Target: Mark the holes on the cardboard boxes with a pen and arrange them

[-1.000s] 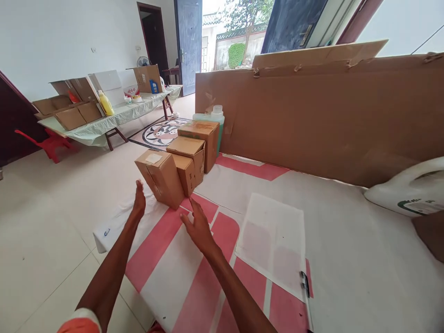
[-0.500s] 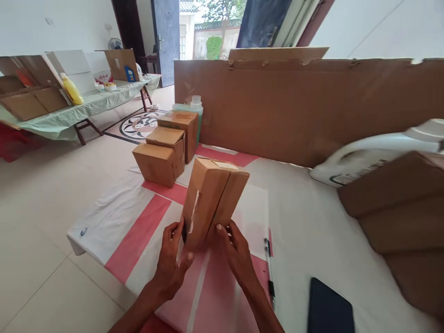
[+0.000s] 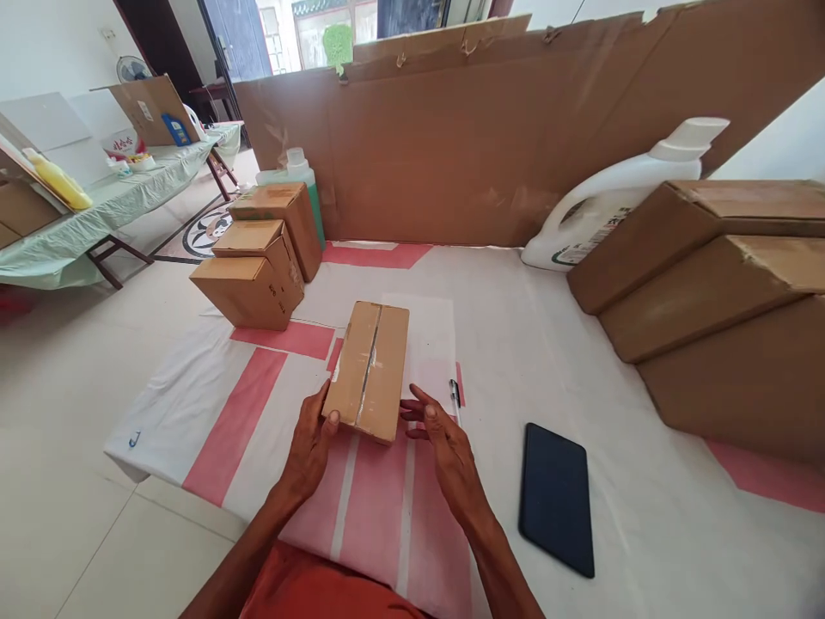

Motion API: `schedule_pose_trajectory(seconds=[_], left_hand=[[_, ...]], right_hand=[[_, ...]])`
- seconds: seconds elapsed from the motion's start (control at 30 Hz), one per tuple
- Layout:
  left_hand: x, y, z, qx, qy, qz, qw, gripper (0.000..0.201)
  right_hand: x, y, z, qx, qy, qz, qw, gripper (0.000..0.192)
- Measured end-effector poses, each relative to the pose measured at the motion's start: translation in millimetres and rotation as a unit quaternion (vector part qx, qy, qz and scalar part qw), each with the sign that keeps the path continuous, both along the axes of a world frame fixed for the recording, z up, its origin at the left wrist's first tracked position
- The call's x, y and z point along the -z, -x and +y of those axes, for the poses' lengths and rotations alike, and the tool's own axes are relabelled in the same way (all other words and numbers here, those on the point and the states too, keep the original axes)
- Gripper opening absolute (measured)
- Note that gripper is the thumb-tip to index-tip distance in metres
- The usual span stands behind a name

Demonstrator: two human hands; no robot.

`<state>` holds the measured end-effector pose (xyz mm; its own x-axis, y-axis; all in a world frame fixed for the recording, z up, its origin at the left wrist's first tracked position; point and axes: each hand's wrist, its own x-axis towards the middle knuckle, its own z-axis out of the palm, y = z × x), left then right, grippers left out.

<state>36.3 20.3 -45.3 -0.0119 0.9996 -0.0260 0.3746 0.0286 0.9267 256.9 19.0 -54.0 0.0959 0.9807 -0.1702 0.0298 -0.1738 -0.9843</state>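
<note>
Box (image 3: 369, 368): upright half a second ago, now laid flat, frame centre, on the red-and-white sheet (image 3: 580, 361). Plain brown cardboard, oblong, clear tape along the top seam. Left hand (image 3: 309, 447) gripping near left corner, thumb on top; right hand (image 3: 448, 443) at near right end, fingers spread, contact unclear. Glossy black tablet (image 3: 558, 499) lower right.

A taped box (image 3: 369, 368) is set on the bench (image 3: 580, 361), with a pen (image 3: 455, 396) just right of it, a tablet (image 3: 557, 496) further right, and stacked boxes (image 3: 258, 258) far left.
</note>
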Motion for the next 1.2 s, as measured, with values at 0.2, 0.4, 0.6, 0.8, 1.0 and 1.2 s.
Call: schedule_pose_trajectory(seconds=[0.2,0.4,0.6,0.8,1.0,1.2], left_hand=[[-0.8,-3.5,2.6,0.001,0.0,-0.032,0.999,0.066],[-47.7,-3.9,-8.1,-0.046,0.064,-0.153,0.985,0.075],[-79.2,8.3,-23.2,-0.008,-0.016,-0.159,0.987,0.06],[-90.9,1.0,-10.7,0.022,-0.077,-0.166,0.983,0.044],[-118.2,-1.3,11.2,0.032,-0.088,-0.129,0.987,0.034],[-119.2,1.2,21.1,0.043,-0.038,-0.07,0.996,0.036]], right_hand=[[-21.6,-2.7,-6.9,-0.057,-0.018,0.048,0.997,0.064],[-99.7,-14.5,-1.5,-0.131,-0.202,-0.059,0.969,0.042],[-124.8,-11.5,17.5,-0.137,-0.308,-0.142,0.931,0.044],[-131.9,1.2,42.3,-0.066,-0.293,-0.133,0.945,0.041],[-150.1,9.0,64.9,-0.023,-0.264,-0.086,0.96,0.037],[-114.5,4.6,79.3,-0.039,-0.204,-0.033,0.978,0.048]])
